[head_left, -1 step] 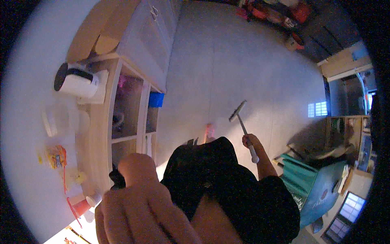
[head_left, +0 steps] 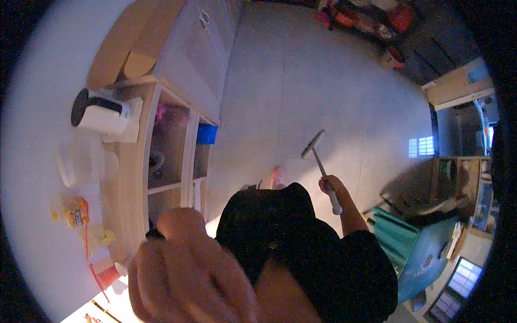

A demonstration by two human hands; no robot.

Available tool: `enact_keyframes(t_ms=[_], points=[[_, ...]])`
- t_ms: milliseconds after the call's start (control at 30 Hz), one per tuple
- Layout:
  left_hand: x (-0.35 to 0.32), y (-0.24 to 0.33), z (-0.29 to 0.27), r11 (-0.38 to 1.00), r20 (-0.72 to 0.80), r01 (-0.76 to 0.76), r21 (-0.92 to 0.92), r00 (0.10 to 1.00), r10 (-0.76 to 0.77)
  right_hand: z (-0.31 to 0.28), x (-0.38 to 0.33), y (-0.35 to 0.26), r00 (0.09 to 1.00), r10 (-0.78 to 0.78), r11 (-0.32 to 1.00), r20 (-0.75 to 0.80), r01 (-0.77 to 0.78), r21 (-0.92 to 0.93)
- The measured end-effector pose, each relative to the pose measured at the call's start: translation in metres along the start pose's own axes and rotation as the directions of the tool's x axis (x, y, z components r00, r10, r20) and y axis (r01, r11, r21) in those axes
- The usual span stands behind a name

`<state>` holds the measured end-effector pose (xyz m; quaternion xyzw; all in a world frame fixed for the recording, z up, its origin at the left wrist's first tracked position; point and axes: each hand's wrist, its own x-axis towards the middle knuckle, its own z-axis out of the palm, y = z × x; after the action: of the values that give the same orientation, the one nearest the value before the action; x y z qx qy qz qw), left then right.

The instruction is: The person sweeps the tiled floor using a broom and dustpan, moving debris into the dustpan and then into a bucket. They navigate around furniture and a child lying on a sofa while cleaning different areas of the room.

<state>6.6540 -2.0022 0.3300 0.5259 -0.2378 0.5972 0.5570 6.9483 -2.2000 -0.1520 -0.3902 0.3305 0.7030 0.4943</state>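
Observation:
My right hand [head_left: 330,185] is closed round the pale grey handle of a long T-shaped brush [head_left: 319,162]. Its narrow head, dark along one side, hangs over the grey floor. Close to the camera, my left hand [head_left: 188,269] is large and slightly blurred, its fingers curled with the knuckles up. A small piece of a black object [head_left: 154,234] shows at its thumb side; the rest is hidden, and I cannot make out its kind.
On the left, a wooden shelf unit [head_left: 153,134] bears a white and black kettle [head_left: 102,114]; a blue box [head_left: 206,134] sits inside. A teal bag [head_left: 414,247] stands at right. Red items [head_left: 355,21] lie at the far right.
My left hand has shifted slightly, covering more of the black object. The brush and my right hand have moved a little up and left.

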Motion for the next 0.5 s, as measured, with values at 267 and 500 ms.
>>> enact_keyframes(t_ms=[267,500], points=[[-0.103,-0.146,-0.199,0.237,-0.818,0.953,0.191,0.288,-0.498,0.173,0.068,-0.135,0.977,-0.166,0.743,0.136,0.215,-0.633],[-0.297,-0.199,-0.36,-0.534,-0.688,0.774,0.34,-0.182,-0.702,0.316,0.21,-0.212,0.872,-0.043,-0.109,0.487,0.481,-0.87]])
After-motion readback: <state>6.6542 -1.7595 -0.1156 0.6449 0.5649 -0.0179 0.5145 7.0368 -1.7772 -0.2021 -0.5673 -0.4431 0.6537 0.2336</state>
